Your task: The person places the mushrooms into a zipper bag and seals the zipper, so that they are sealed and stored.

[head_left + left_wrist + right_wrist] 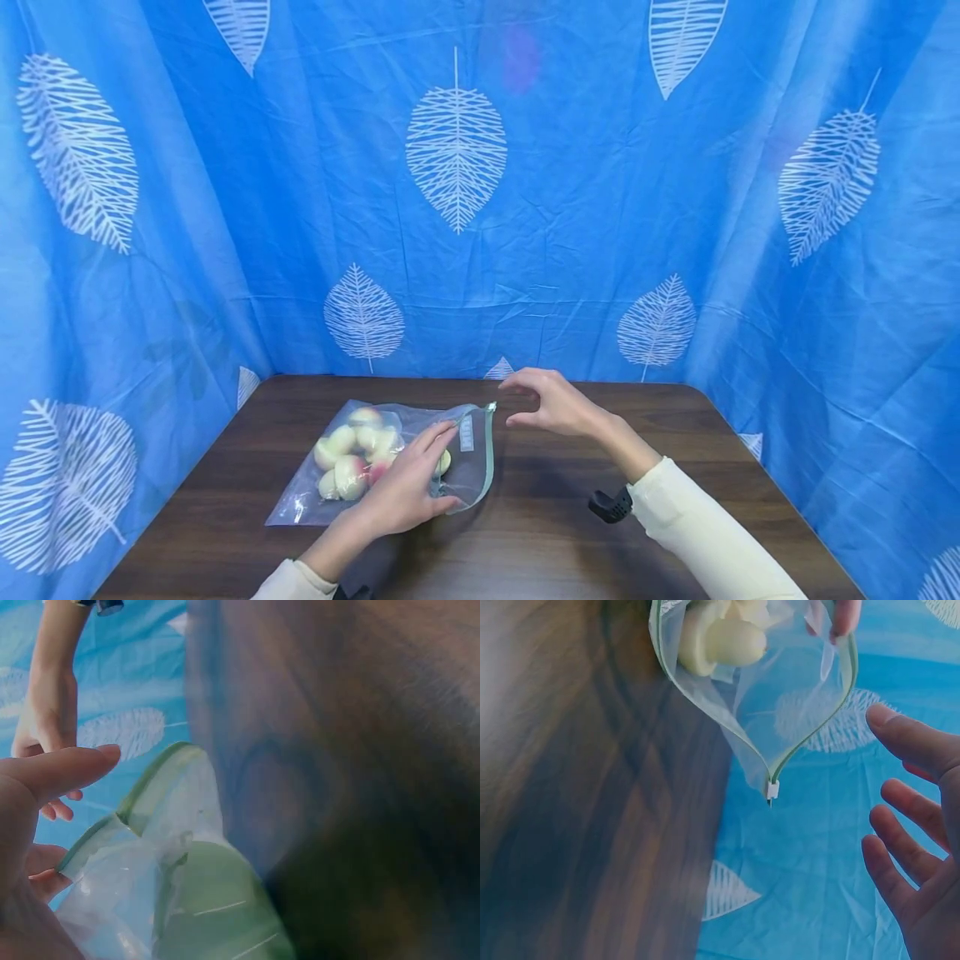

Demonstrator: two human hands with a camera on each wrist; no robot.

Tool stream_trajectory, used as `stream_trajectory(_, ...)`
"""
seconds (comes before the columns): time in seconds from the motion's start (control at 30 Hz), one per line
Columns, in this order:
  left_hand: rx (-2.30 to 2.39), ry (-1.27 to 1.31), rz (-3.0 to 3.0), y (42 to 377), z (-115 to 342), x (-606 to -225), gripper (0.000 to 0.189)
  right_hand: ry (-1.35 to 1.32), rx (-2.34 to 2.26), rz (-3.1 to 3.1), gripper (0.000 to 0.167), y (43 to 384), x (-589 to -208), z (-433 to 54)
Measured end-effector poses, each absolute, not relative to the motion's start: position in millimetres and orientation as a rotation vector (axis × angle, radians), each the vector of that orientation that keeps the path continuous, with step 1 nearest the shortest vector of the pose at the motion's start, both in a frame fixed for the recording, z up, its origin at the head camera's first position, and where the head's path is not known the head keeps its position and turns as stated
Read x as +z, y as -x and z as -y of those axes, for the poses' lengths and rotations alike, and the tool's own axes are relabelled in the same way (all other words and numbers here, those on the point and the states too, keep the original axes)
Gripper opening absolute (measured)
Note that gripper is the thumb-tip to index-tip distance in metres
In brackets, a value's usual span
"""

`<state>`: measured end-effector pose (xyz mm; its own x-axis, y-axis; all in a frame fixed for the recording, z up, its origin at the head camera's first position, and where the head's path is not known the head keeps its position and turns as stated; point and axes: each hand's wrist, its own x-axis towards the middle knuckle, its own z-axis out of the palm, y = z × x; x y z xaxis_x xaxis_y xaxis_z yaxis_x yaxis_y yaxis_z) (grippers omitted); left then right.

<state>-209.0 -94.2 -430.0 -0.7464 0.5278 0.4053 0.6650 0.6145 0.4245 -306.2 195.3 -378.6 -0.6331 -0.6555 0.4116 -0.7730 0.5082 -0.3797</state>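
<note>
A clear zip bag with a green-edged mouth lies on the table, holding several pale, rounded, peach-like pieces, some blushed red. Its mouth gapes toward the right, and a white slider sits at the far corner. Over the bag near the mouth, my left hand touches the rim with extended fingers; the thumb stands apart from the plastic. Just beyond the slider corner, my right hand is in the air, fingers spread and loosely bent, with nothing in it.
The dark wooden table reaches back to a blue curtain with white leaf prints, which also hangs along both sides. A black wrist strap shows below the right sleeve.
</note>
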Motion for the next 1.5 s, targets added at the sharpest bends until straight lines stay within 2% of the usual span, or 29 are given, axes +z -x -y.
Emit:
stream_trajectory(0.8, -0.536, 0.974, 2.821, 195.1, 68.9, -467.4, 0.084, -1.136, 0.841, 2.605, 0.044, 301.1, -411.1, -222.7)
stream_trajectory(0.9, -0.542, 0.984, 2.822, 192.4, 68.3, -469.0, 0.073, -1.13, 0.848, 2.619, 0.044, 300.5, -417.3, -224.6)
stream_trajectory(1.03, -0.495, 1.003, 2.787, 189.2, 68.2, -471.2, 0.048, -1.134, 0.845, 2.635, 0.045, 301.6, -424.9, -225.0)
stream_trajectory(1.13, -0.453, 1.025, 2.8, 188.4, 68.2, -472.2, 0.04, -1.143, 0.845, 2.639, 0.044, 302.9, -430.1, -222.8)
stream_trajectory(1.5, -0.412, 1.031, 2.866, 189.4, 65.3, -474.1, 0.045, -1.166, 0.818, 2.751, 0.041, 304.6, -448.4, -208.7)
